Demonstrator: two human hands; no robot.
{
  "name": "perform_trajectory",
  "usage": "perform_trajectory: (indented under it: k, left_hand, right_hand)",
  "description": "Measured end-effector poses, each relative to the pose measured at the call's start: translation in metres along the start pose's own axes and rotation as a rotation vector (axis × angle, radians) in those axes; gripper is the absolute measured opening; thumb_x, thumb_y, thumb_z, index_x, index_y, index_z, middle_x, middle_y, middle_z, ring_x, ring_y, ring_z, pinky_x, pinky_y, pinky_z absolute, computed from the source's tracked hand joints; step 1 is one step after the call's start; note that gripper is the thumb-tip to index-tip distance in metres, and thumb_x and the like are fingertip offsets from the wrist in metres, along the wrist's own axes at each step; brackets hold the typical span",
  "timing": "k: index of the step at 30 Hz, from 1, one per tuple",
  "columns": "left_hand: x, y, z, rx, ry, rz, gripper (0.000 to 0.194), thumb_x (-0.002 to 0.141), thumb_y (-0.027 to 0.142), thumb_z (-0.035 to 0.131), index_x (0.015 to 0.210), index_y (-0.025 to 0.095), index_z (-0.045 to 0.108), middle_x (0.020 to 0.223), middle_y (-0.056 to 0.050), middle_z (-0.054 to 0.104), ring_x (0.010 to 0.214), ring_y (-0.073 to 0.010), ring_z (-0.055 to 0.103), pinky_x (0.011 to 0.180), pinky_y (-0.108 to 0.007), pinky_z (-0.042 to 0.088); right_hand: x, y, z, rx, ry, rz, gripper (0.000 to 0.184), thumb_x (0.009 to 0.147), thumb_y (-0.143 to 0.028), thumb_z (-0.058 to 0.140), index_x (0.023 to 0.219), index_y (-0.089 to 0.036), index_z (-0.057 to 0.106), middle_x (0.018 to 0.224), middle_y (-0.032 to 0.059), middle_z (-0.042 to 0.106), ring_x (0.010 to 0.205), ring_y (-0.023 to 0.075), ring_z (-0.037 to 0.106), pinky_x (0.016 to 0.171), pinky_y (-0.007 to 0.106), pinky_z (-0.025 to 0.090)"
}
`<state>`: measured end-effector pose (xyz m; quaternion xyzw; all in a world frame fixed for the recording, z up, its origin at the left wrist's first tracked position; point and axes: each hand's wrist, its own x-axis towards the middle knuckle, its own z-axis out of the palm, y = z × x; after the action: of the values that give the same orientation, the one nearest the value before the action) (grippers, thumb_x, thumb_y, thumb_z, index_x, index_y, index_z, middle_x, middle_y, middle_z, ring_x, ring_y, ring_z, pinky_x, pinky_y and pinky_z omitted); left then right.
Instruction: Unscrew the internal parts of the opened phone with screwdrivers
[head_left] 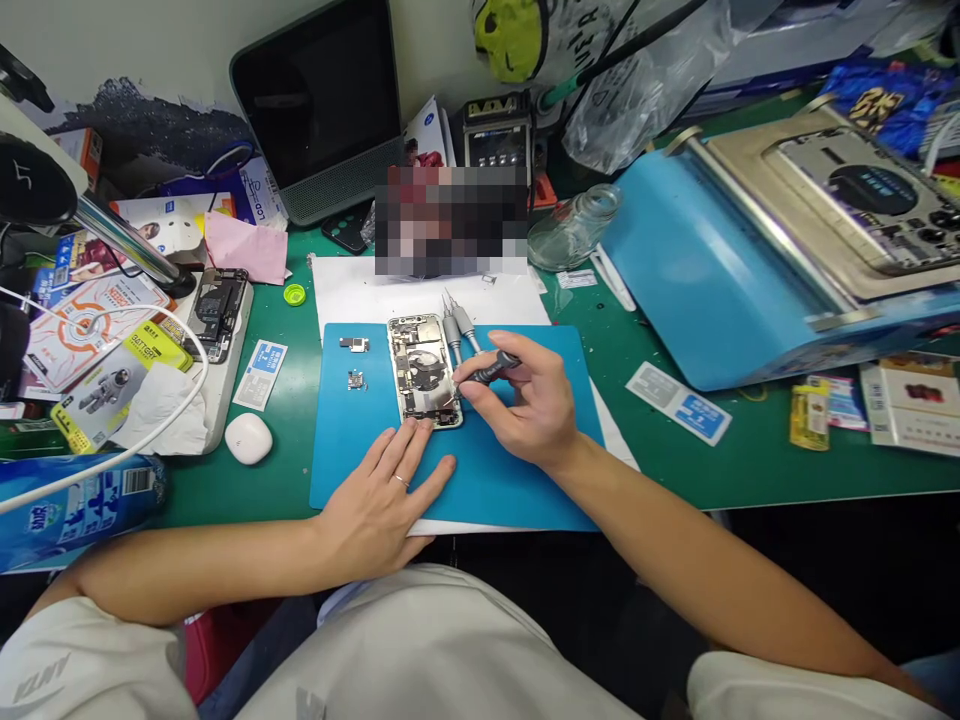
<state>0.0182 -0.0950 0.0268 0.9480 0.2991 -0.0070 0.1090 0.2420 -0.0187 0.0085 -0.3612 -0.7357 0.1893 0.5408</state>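
An opened phone (422,368) with its insides exposed lies on a blue work mat (360,420). My right hand (529,405) is closed on a dark screwdriver (491,370), whose tip points at the phone's lower right edge. Flat on the mat lies my left hand (382,500), fingers spread, fingertips touching the phone's near end. Two small removed parts (354,345) sit on the mat left of the phone. Two grey screwdrivers (457,328) lie beside the phone's right side.
Another opened phone (216,312) rests on a white pad at left, near a white earbud case (248,438) and a white cable. A glass jar (574,230) and a blue machine (750,250) stand at right. A tablet (322,100) leans at the back.
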Motion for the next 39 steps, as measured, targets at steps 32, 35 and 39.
perform_trajectory:
  k: [32, 35, 39]
  left_hand:
    - [0.0018, 0.0001, 0.0004, 0.048, 0.036, 0.017, 0.078, 0.097, 0.054, 0.053, 0.156, 0.010, 0.028, 0.163, -0.034, 0.016, 0.152, -0.0473, 0.018, 0.121, -0.057, 0.014]
    - [0.0020, -0.0003, 0.0002, 0.048, 0.036, 0.021, 0.078, 0.097, 0.053, 0.053, 0.156, 0.010, 0.027, 0.163, -0.034, 0.015, 0.153, -0.0473, 0.017, 0.121, -0.057, 0.014]
    - [0.0017, -0.0003, 0.0001, 0.048, 0.038, 0.021, 0.079, 0.096, 0.053, 0.054, 0.156, 0.010, 0.027, 0.163, -0.034, 0.016, 0.153, -0.0469, 0.017, 0.121, -0.056, 0.014]
  right_hand:
    - [0.0003, 0.0035, 0.0091, -0.118, -0.107, -0.237, 0.056, 0.095, -0.019, 0.064, 0.144, -0.024, 0.039, 0.091, 0.0038, 0.075, 0.078, 0.0168, 0.074, 0.065, 0.029, 0.065]
    - [0.0005, 0.0035, 0.0087, -0.121, -0.105, -0.252, 0.055, 0.095, -0.019, 0.064, 0.144, -0.023, 0.038, 0.090, 0.0041, 0.075, 0.078, 0.0166, 0.074, 0.066, 0.029, 0.065]
    - [0.0003, 0.0028, 0.0085, -0.115, -0.108, -0.250, 0.056, 0.096, -0.019, 0.063, 0.145, -0.025, 0.037, 0.091, 0.0041, 0.075, 0.078, 0.0160, 0.074, 0.067, 0.030, 0.065]
